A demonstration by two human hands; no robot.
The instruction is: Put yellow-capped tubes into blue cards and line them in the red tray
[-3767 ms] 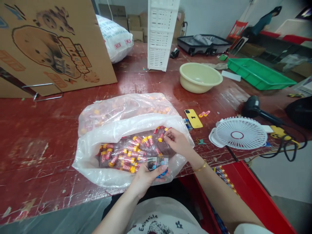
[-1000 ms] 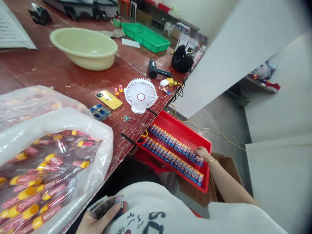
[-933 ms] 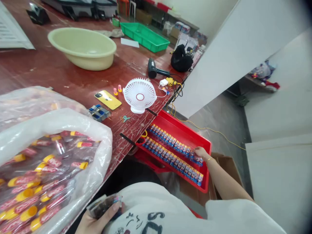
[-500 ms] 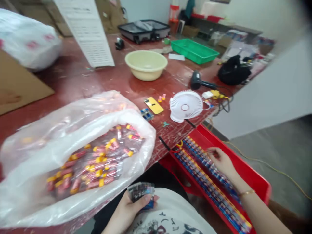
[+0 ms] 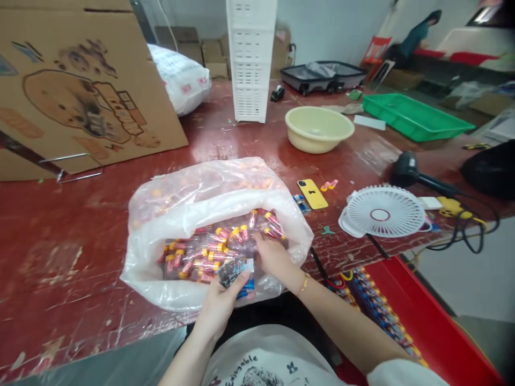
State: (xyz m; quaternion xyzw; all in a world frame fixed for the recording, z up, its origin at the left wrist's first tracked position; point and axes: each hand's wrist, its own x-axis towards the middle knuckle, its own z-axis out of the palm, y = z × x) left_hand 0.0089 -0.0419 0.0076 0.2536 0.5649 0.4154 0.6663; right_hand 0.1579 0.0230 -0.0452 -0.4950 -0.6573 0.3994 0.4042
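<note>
Yellow-capped tubes piled in plastic bag, long axes mixed, many crosswise, caps facing various ways; lower layers hidden. By left hand, packets are clamped under thumb. Right hand sunk among tubes, fingertips hidden, grip can't be told. Red tray cut off below.

Yellow-capped tubes heaped in open bag; packets in left hand.
</note>
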